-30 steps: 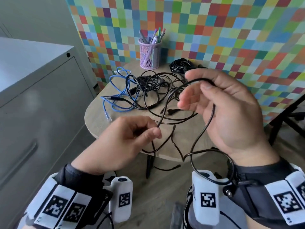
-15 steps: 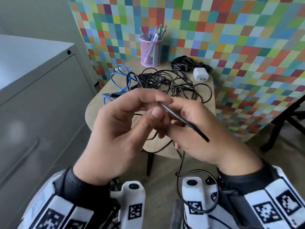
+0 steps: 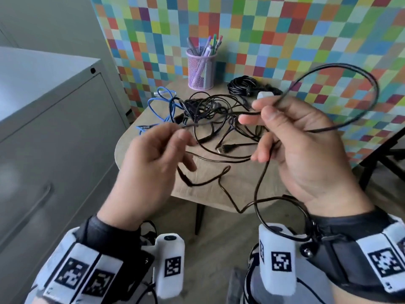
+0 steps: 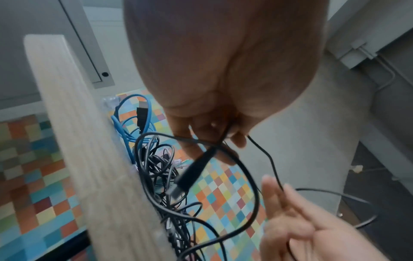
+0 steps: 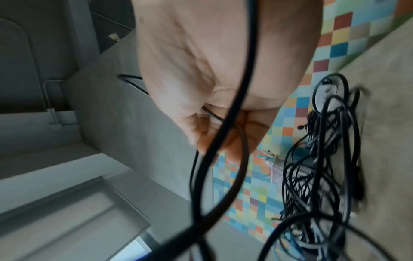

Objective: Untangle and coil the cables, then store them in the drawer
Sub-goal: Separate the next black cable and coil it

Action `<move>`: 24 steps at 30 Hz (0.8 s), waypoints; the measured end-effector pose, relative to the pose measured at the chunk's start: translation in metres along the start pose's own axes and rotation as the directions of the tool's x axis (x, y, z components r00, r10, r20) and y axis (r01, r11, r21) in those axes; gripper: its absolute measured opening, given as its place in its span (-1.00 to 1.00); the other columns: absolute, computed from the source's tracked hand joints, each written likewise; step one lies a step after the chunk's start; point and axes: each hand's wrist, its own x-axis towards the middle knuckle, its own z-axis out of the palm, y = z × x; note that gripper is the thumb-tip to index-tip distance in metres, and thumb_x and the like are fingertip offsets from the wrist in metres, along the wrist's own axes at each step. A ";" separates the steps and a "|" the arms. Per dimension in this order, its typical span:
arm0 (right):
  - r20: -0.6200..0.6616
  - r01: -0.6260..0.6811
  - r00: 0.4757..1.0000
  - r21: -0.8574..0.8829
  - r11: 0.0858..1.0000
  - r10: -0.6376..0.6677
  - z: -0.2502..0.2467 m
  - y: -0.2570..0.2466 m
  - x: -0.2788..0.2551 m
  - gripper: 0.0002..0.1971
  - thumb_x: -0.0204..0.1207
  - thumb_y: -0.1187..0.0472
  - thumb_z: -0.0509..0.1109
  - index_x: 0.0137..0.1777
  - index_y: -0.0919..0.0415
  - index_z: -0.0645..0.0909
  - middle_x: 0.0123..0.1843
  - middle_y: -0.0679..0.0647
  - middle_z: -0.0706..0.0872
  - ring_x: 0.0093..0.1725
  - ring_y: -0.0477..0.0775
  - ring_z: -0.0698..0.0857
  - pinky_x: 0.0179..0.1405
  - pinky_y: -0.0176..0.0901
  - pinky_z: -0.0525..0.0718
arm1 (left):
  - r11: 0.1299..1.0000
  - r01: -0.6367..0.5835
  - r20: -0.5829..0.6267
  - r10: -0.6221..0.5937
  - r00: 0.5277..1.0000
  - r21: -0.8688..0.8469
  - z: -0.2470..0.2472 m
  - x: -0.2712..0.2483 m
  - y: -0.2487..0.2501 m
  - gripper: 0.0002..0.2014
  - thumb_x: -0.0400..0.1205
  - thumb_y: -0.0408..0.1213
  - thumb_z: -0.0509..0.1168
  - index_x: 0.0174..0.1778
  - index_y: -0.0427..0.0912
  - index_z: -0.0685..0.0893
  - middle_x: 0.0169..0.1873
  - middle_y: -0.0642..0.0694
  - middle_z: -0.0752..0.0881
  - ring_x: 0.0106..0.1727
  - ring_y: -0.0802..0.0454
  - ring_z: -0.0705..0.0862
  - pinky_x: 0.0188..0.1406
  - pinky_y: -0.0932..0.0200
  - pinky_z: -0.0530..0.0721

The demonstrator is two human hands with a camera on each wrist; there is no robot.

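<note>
We see the fingers (image 3: 252, 119) of the right hand (image 3: 306, 150) curled together on a thin black cable (image 3: 372, 88), pinching it between thumb and forefinger while a second strand runs past the little finger. From that pinch the cable arcs up and out to the right in one wide loop, comes back under the palm, and drops in another loop onto the wrist camera below. The left hand (image 3: 149, 163) pinches the same cable between thumb and forefinger; its other fingers are loosely bent. In the left wrist view a black USB plug (image 4: 190, 174) hangs just below those fingers (image 4: 192, 150), blurred, and we cannot tell whether it belongs to the held cable. The right wrist view is blurred, its fingertips half hidden behind cable strands.

Both hands hover above the near edge of the rounded light-wood desk (image 3: 236, 185). At its middle lies a tangle of black cables (image 3: 210, 110), with a blue cable (image 3: 164, 102) toward the left edge. Along the far edge stand a lilac mesh pen cup (image 3: 200, 71) and a coiled black cable bundle (image 3: 243, 86); a white charger block (image 3: 264, 94) is mostly hidden behind the right fingers. A grey metal cabinet (image 3: 54, 128) stands left of the desk.
</note>
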 end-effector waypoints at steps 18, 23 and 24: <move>0.190 0.279 0.959 -0.482 0.831 -0.211 -0.008 -0.029 -0.010 -0.59 0.62 0.06 0.50 0.47 0.00 0.68 0.40 -0.15 0.77 0.50 -0.13 0.67 0.58 -0.06 0.57 | 0.995 -0.009 -0.081 0.017 0.997 0.102 -0.004 -0.003 0.013 -0.62 0.81 -0.06 0.15 -0.28 -0.08 0.69 -0.56 0.06 0.45 -0.50 0.13 0.38 -0.48 0.30 0.33; 0.350 0.207 0.936 -0.504 0.838 -0.021 0.028 -0.008 -0.021 -0.72 0.75 0.13 0.35 0.38 -0.01 0.77 0.02 -0.23 0.85 0.09 -0.24 0.80 0.20 -0.10 0.77 | 0.930 0.124 0.083 -0.101 0.991 -0.347 0.007 -0.008 0.022 -0.64 0.75 -0.12 0.17 -0.31 -0.12 0.72 -0.59 -0.03 0.37 -0.61 0.00 0.32 -0.59 0.23 0.33; 0.367 0.184 0.930 -0.484 0.856 0.007 0.029 -0.006 -0.020 -0.76 0.78 0.15 0.33 0.30 -0.02 0.80 -0.19 -0.22 0.80 -0.13 -0.20 0.78 -0.04 -0.02 0.77 | 0.892 0.161 0.109 -0.126 0.986 -0.423 0.006 -0.008 0.024 -0.64 0.73 -0.14 0.17 -0.32 -0.13 0.73 -0.59 -0.02 0.33 -0.62 0.05 0.25 -0.62 0.27 0.27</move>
